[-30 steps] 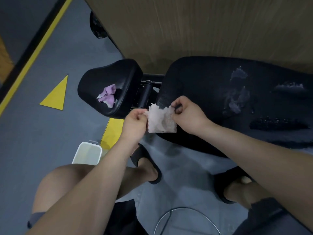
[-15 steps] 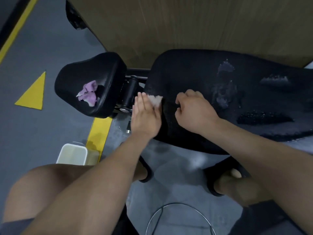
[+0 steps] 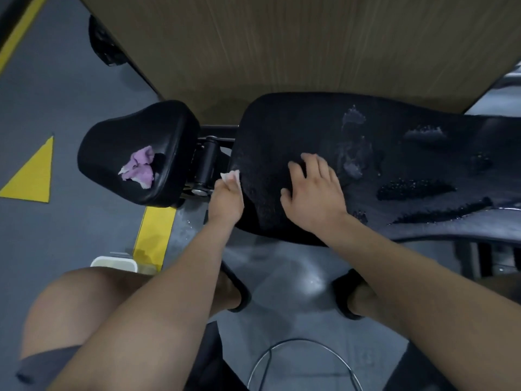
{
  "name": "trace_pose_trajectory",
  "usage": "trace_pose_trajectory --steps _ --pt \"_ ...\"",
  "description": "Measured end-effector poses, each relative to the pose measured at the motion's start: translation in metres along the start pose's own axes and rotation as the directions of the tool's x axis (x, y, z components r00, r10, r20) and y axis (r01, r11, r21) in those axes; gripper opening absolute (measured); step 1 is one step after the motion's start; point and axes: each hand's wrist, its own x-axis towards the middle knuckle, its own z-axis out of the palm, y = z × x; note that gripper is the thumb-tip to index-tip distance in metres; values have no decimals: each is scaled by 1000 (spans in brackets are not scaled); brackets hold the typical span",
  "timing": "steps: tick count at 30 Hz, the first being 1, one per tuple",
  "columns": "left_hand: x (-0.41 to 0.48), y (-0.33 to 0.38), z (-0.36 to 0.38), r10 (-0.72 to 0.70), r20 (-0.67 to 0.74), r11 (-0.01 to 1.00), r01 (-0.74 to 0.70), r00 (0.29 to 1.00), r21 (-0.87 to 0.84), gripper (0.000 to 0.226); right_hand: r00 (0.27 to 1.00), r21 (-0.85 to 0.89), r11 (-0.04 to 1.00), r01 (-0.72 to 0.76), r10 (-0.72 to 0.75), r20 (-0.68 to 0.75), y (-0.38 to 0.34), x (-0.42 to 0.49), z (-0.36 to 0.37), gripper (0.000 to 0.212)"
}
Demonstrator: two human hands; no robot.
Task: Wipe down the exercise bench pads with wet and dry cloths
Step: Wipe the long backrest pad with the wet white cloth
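A long black bench pad (image 3: pixel 296 131) runs to the right, with wet streaks and droplets on its right half. My left hand (image 3: pixel 227 200) presses a pale cloth (image 3: pixel 231 175) against the pad's left edge; only a corner of the cloth shows beyond my fingers. On top of the pad, to the right of the cloth, my right hand (image 3: pixel 311 190) rests flat with its fingers spread. A smaller black seat pad (image 3: pixel 118 142) sits to the left with a crumpled purple cloth (image 3: pixel 139 167) lying on it.
A black hinge and roller (image 3: pixel 207 165) join the two pads. A wooden wall (image 3: pixel 282 46) stands right behind the bench. A white bin (image 3: pixel 114 263) sits on the grey floor by yellow markings (image 3: pixel 153 235). My knees and sandalled feet are below the bench.
The pale cloth, held stretched between both hands a second ago, now sits under my left hand at the pad's edge. My right hand let go and opened flat on the pad.
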Motion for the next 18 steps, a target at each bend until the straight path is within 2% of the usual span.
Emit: trace_pose_trajectory --steps 3,6,10,13,15,18 --pt "-16 -18 -3 57 31 994 -54 998 -91 50 994 -28 994 -102 102 24 -2 7 12 69" --pt "-33 -37 6 38 13 985 -36 999 -171 49 987 -41 986 -159 159 -18 -7 0 26 70" --pt "-13 -46 5 22 -160 999 -18 987 27 40 982 -57 982 -181 178 -54 -9 -2 32 70" --pt "-17 -46 13 43 -189 996 -56 981 -65 30 979 -68 979 -193 187 -87 -10 -1 33 69" --pt "-24 -41 23 83 -216 993 -100 973 -67 25 976 -74 978 -197 188 -114 -10 -1 34 69" --pt "-11 -38 23 118 -176 982 -141 977 -128 14 972 -88 976 -199 185 -145 -9 0 36 68"
